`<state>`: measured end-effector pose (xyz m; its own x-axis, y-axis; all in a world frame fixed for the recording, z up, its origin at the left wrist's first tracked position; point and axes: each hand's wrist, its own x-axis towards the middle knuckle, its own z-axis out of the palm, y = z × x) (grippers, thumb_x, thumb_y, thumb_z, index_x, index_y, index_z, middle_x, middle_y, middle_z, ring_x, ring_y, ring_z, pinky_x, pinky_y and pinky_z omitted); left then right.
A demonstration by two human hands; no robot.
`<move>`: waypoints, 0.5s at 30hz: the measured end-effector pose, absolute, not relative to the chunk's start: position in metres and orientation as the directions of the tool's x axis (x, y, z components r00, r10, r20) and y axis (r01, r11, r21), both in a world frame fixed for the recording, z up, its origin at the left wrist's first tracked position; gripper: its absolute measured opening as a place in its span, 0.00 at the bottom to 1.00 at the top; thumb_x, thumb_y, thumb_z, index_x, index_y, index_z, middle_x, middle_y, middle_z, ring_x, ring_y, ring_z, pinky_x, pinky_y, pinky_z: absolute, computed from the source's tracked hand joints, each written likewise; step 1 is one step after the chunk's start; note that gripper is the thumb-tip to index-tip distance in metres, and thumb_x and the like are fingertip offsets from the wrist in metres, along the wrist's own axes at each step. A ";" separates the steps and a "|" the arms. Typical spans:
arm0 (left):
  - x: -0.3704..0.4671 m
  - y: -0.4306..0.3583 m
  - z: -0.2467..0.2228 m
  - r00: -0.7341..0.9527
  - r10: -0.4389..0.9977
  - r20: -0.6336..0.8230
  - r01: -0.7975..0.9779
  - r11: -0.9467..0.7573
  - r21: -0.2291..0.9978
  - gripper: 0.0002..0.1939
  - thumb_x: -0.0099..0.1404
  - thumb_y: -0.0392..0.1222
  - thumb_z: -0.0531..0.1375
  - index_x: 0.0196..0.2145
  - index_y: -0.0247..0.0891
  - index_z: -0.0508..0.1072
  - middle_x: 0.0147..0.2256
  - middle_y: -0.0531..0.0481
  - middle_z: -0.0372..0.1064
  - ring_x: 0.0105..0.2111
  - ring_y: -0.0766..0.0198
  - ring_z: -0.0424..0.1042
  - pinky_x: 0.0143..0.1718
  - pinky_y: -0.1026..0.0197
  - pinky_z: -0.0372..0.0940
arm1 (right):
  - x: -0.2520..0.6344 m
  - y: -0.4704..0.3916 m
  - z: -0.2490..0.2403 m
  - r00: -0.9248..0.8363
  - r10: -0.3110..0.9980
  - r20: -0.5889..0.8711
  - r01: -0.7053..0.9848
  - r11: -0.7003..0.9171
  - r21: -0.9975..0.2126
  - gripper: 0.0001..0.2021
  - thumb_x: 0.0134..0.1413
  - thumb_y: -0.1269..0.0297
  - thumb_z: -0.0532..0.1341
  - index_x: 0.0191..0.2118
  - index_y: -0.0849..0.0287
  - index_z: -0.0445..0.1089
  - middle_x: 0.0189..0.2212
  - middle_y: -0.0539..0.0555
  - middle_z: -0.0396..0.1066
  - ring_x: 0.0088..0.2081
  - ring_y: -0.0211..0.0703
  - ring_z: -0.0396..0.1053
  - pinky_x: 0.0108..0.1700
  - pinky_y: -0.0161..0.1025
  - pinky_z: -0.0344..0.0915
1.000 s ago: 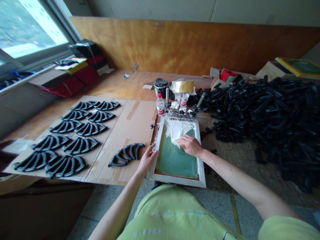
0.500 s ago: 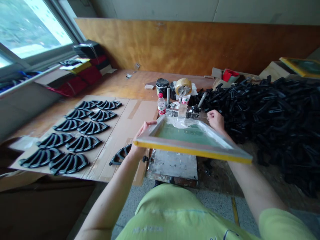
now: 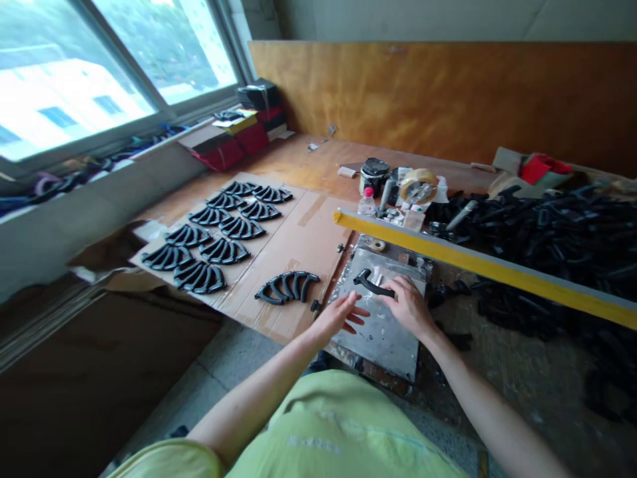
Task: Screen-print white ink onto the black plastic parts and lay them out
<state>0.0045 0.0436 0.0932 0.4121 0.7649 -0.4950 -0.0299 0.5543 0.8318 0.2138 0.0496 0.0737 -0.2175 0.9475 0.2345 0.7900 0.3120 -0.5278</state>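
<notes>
A black curved plastic piece, like a small handle (image 3: 371,285), is held at its near end by my right hand (image 3: 409,307) over the grey metal plate (image 3: 381,332). My left hand (image 3: 342,315) is open at the plate's left side, fingers spread just short of the black piece. Above the plate the framed screen (image 3: 448,255) is tilted up, so mostly its yellow front edge shows. Left of my left hand, a small fan of similar black pieces (image 3: 287,287) lies on the cardboard sheet (image 3: 279,242).
Several fanned groups of black pieces (image 3: 241,228) lie on the cardboard's left part. A large heap of black pieces (image 3: 527,229) fills the right side. Behind the plate stand a bottle with a red cap (image 3: 367,201), a dark tub (image 3: 374,176) and a tape roll (image 3: 418,186).
The screen frame has swung up, and my left hand has let go of it and come down to the plate. My right hand now holds a black piece there. The view has turned left.
</notes>
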 end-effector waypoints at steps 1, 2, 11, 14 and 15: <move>0.000 0.033 0.084 0.370 0.771 -0.519 -0.080 0.583 0.809 0.34 0.58 0.68 0.54 0.48 0.36 0.68 0.38 0.39 0.75 0.34 0.58 0.74 0.26 0.62 0.66 | 0.191 0.047 0.077 -0.279 0.926 0.254 0.770 0.374 -0.517 0.03 0.55 0.67 0.61 0.37 0.57 0.71 0.35 0.56 0.69 0.43 0.50 0.64 0.47 0.46 0.61; -0.007 0.026 0.075 0.285 0.798 -0.531 -0.145 0.583 0.799 0.33 0.58 0.68 0.54 0.46 0.36 0.68 0.37 0.41 0.75 0.34 0.58 0.74 0.26 0.63 0.65 | 0.168 0.044 0.078 -0.348 0.901 0.259 0.745 0.434 -0.507 0.05 0.57 0.67 0.60 0.38 0.58 0.71 0.36 0.57 0.69 0.43 0.51 0.63 0.48 0.46 0.61; -0.176 0.019 -0.008 -0.442 0.696 -0.566 0.001 0.631 0.776 0.31 0.63 0.66 0.44 0.35 0.35 0.68 0.33 0.40 0.76 0.25 0.65 0.70 0.23 0.65 0.61 | 0.014 0.099 0.022 -0.618 0.784 0.051 0.680 0.567 -0.465 0.16 0.61 0.57 0.57 0.51 0.57 0.70 0.42 0.58 0.73 0.49 0.49 0.61 0.50 0.44 0.57; -0.207 0.026 -0.034 -0.467 0.661 -0.588 0.139 0.711 0.689 0.32 0.64 0.64 0.40 0.32 0.35 0.70 0.30 0.40 0.76 0.23 0.62 0.70 0.23 0.62 0.62 | -0.014 0.119 0.002 -0.579 0.810 -0.094 0.783 0.520 -0.340 0.16 0.61 0.55 0.56 0.47 0.59 0.71 0.40 0.61 0.73 0.49 0.52 0.60 0.48 0.46 0.56; -0.212 0.030 -0.040 -0.459 0.662 -0.592 0.169 0.720 0.673 0.31 0.64 0.64 0.41 0.29 0.36 0.71 0.27 0.40 0.75 0.21 0.60 0.70 0.23 0.61 0.62 | -0.022 0.122 -0.002 -0.568 0.813 -0.126 0.802 0.512 -0.306 0.16 0.61 0.54 0.57 0.45 0.60 0.71 0.39 0.62 0.73 0.49 0.53 0.60 0.48 0.47 0.56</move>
